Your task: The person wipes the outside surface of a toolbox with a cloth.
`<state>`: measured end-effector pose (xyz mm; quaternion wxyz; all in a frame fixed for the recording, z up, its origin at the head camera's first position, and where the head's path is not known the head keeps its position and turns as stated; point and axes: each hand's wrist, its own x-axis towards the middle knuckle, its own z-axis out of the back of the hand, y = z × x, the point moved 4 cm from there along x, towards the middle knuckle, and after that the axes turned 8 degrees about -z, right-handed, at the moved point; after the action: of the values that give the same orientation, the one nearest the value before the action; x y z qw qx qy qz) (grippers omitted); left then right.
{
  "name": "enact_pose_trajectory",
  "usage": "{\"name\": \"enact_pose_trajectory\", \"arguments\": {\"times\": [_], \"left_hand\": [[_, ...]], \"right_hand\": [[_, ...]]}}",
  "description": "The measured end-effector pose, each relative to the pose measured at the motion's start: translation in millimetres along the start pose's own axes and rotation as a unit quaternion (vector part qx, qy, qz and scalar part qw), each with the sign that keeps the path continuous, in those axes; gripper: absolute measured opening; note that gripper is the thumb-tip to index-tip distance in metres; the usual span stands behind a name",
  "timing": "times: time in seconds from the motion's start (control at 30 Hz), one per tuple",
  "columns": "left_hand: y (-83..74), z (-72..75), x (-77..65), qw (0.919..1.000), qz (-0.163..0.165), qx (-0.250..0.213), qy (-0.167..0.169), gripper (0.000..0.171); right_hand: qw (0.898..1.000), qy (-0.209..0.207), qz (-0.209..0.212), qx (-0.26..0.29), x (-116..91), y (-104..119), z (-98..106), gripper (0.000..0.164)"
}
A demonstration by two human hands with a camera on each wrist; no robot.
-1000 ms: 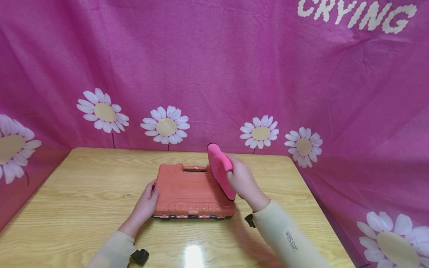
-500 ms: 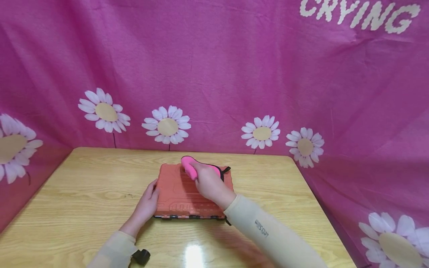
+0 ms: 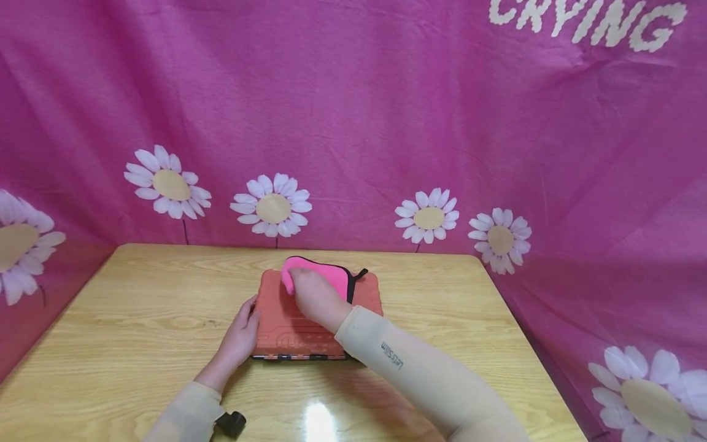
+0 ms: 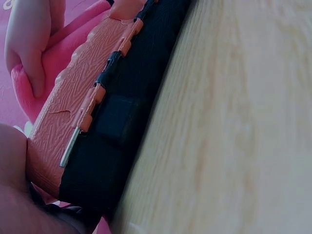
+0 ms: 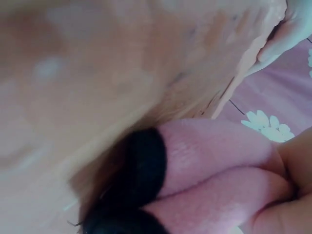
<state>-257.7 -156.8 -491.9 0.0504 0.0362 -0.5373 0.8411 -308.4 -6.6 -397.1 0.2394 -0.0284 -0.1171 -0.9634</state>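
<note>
An orange-red plastic tool case [image 3: 276, 325] with a black underside lies flat on the table. Along its left side my left hand [image 3: 243, 331] grips the edge, the thumb near the lid. In the left wrist view this hand [image 4: 14, 180] is at the case's corner, beside the hinge pin. Pinched in my right hand [image 3: 317, 294] is a soft pink cloth [image 3: 331, 275] with black edging and a black loop, over the upper part of the lid. The right wrist view shows the cloth [image 5: 209, 156] bunched in a fold, right at the lid. My right forearm hides the case's lower right.
The wooden table [image 3: 138, 331] reaches to a pink curtain [image 3: 353, 123] printed with white daisies. A black wrist device [image 3: 231, 423] sits by my left sleeve.
My right hand has carried the pink cloth leftward across the case lid, from its right side to the upper left. My left hand stays at the case's left edge.
</note>
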Motion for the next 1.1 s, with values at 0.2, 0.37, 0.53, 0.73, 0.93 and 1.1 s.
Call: {"name": "enact_pose_trajectory", "arguments": {"times": [0.2, 0.37, 0.53, 0.73, 0.93, 1.1], "left_hand": [[-1.8, 1.5, -0.2, 1.0000, 0.002, -0.004, 0.006, 0.053], [-1.6, 2.2, 0.8, 1.0000, -0.008, -0.005, 0.000, 0.052], [0.0, 1.7, 1.0, 0.9998, -0.016, -0.003, -0.006, 0.051], [0.5, -0.3, 1.4, 0.9998, -0.016, -0.011, -0.008, 0.051], [-0.2, -0.7, 0.9, 0.9997, -0.012, -0.018, -0.009, 0.051], [0.3, -0.4, -0.4, 0.9998, -0.005, -0.018, -0.006, 0.052]], "right_hand": [[0.999, 0.009, 0.033, -0.022, 8, 4, -6, 0.031], [0.997, 0.013, 0.057, -0.040, 12, 8, -10, 0.029], [0.992, 0.022, 0.078, -0.093, 14, 14, -13, 0.024], [0.983, 0.054, 0.069, -0.162, 13, 17, -18, 0.023], [0.972, 0.082, 0.072, -0.207, 12, 17, -23, 0.040], [0.965, 0.078, 0.088, -0.233, 9, 19, -25, 0.041]]}}
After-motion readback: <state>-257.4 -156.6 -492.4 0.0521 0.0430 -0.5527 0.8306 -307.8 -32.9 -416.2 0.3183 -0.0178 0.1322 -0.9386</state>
